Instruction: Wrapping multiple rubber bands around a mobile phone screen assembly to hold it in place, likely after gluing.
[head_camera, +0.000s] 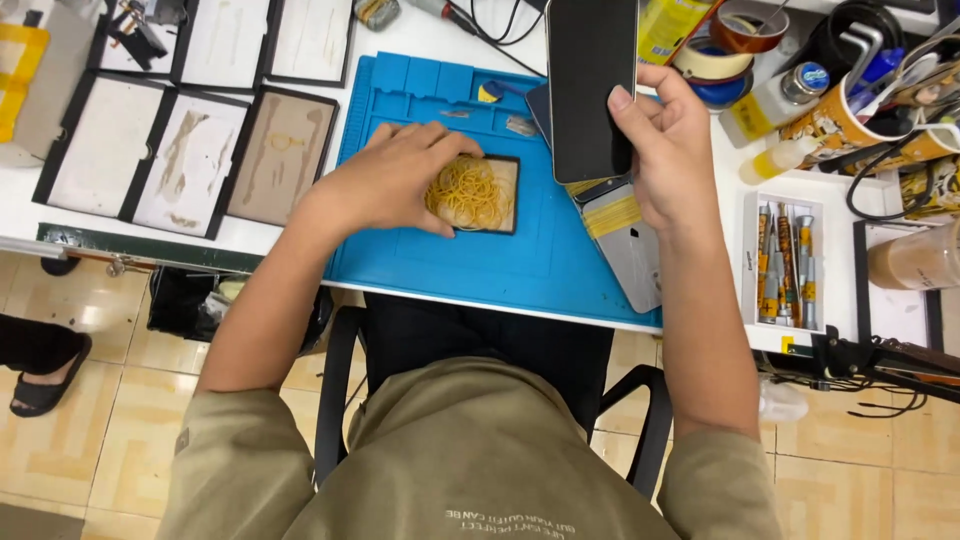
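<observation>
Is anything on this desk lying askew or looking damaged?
Nothing looks damaged or spilled. The left hand reaches into a small tray of rubber bands, and the right hand holds a phone. Another phone lies tilted, overhanging the blue mat.

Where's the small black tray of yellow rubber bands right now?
In the head view, the small black tray of yellow rubber bands sits mid-way on the blue silicone work mat, under the left hand's fingertips, left of the black phone held by the right hand.
</observation>
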